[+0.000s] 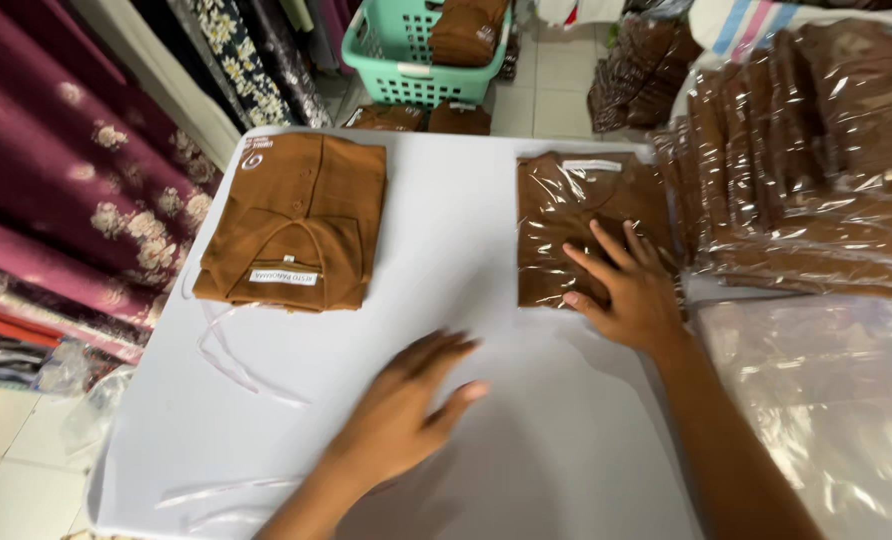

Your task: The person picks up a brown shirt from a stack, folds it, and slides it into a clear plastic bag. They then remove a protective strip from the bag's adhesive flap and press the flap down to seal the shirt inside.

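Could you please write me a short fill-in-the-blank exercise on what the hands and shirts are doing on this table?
1. The right hand rests on a folded brown shirt sealed in a clear ____ bag.
2. The unbagged folded shirt lies on the ____ side of the white table.
3. The left hand hovers open, holding ____.

Missing words: plastic; left; nothing

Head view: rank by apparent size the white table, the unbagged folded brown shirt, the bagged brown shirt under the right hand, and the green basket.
1. white table, by far the largest.
2. unbagged folded brown shirt.
3. bagged brown shirt, under the right hand; close to the unbagged one, so that order is unsure.
4. green basket, cropped and farther away, so unsure.
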